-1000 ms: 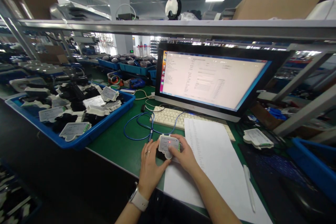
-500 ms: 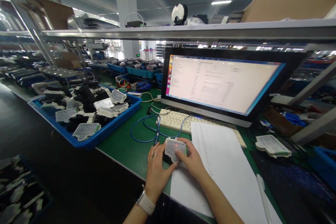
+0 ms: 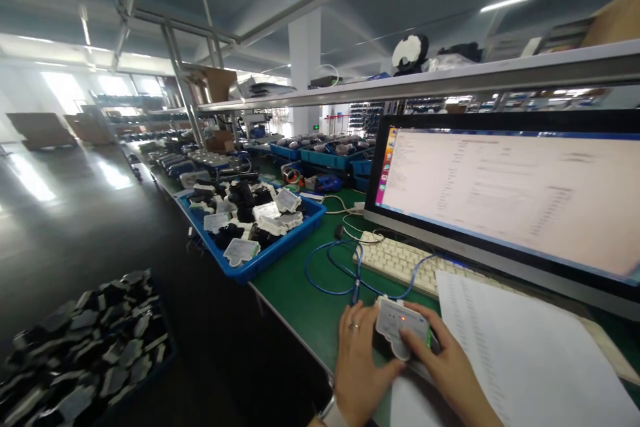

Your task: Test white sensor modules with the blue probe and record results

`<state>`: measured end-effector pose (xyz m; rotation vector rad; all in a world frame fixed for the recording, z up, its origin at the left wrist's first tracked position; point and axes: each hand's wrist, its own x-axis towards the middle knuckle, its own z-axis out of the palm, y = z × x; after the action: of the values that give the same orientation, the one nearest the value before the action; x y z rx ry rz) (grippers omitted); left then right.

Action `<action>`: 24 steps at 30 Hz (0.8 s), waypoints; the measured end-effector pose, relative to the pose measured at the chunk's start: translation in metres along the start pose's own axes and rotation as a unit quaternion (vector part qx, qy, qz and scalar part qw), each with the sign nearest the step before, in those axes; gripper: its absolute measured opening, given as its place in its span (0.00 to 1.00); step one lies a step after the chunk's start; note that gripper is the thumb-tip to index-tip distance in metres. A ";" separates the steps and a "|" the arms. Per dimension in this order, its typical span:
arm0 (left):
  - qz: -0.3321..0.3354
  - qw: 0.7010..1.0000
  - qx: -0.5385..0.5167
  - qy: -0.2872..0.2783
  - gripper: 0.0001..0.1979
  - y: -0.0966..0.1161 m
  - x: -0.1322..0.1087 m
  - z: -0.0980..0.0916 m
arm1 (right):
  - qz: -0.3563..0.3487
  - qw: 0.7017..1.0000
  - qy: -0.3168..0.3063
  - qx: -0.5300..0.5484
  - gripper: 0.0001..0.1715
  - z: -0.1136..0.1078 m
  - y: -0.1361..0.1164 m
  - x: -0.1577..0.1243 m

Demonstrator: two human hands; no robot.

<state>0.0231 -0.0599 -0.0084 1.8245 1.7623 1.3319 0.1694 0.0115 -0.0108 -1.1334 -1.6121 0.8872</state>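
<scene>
A small white electronic module (image 3: pixel 393 327) with a lobed lower edge, green terminals on its right side and a lit red light is held above the bench's front part. My right hand (image 3: pixel 445 353) is closed on it, thumb on the face and fingers along the upper right edge. Against its left side rests my left hand (image 3: pixel 357 353), with a ring on one finger. Its index fingertip meets the left edge and its thumb the lower edge. Just beyond these fingers lies a blue cable (image 3: pixel 320 287); whether it joins the module is hidden.
Left on the green bench (image 3: pixel 295 307), a blue tray (image 3: pixel 273 258) holds many similar modules and black parts. A keyboard (image 3: pixel 395 260) and monitor (image 3: pixel 500 193) stand behind; printed sheets (image 3: pixel 525 347) lie right. A full crate (image 3: pixel 167 333) sits low left, and a shelf (image 3: pixel 450 83) crosses above.
The view has turned left, so the bench and hands appear farther right and more floor shows. Both hands keep nearly the same hold on the module, its red light still lit.
</scene>
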 end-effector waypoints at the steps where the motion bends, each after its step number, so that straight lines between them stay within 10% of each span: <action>1: -0.003 1.000 -0.002 -0.001 0.35 0.000 0.000 0.000 | 0.003 1.000 0.000 -0.001 0.26 0.000 0.001 0.000; 24: 0.049 0.998 0.020 0.036 0.30 -0.008 0.000 0.001 | -0.016 1.000 -0.017 0.011 0.21 0.001 -0.014 -0.005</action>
<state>0.0185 -0.0581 -0.0151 1.9302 1.7673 1.4264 0.1655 0.0027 0.0000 -1.0809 -1.6401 0.9054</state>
